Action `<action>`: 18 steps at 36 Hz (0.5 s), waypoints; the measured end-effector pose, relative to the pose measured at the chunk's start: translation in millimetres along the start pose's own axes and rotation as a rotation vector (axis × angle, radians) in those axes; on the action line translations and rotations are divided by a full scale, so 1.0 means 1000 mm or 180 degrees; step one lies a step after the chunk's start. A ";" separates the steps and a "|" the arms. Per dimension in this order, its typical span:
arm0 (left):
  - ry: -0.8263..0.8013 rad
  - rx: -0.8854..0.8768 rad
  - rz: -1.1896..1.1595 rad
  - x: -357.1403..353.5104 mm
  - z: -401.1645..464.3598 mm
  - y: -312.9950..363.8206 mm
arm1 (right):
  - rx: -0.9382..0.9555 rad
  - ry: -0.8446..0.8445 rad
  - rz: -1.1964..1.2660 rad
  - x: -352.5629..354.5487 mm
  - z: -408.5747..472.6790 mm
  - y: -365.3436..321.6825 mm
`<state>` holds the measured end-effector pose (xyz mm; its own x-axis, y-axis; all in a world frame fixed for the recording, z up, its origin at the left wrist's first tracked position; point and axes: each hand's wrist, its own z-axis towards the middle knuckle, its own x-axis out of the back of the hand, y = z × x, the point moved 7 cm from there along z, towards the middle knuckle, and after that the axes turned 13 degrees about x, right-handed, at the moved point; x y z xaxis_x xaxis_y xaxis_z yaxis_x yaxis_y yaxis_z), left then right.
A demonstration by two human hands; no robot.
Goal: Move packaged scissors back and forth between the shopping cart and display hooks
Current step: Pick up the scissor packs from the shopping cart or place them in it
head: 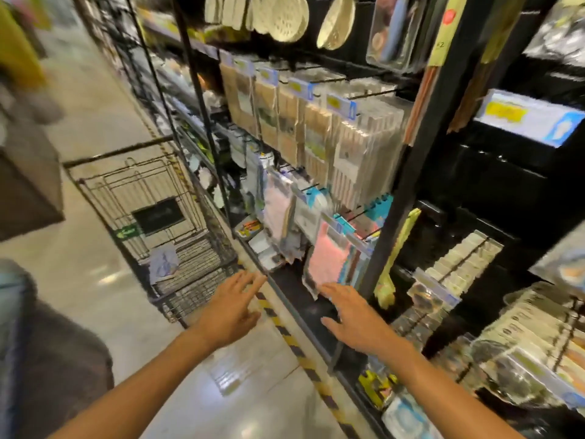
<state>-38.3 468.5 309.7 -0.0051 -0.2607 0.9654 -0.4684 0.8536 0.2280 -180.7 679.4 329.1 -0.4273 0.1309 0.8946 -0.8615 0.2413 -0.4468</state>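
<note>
A shop aisle: packaged goods (319, 144) on display hooks, price tags (340, 104), a shopping cart (164, 217).

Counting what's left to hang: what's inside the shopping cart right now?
One pale bluish package lies on the shopping cart floor near the front. It's too blurred to confirm as scissors, and anything beneath it is hidden.

Hanging packages (323, 264) motion-blurred, cart's package (164, 263) contents unreadable
</note>
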 end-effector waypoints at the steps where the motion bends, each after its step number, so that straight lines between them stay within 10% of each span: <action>1: -0.0014 0.0151 -0.0012 0.000 -0.011 -0.017 | 0.0090 -0.0105 0.0056 -0.010 0.014 -0.007; 18: 0.0087 0.1924 -0.0368 -0.011 -0.065 -0.264 | 0.0672 -0.1088 0.0173 -0.114 0.230 -0.109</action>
<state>143.1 275.7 247.6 0.0946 -0.3177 0.9435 -0.8826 0.4116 0.2271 -101.4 417.0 277.8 -0.5097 -0.1978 0.8373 -0.8573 0.0355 -0.5135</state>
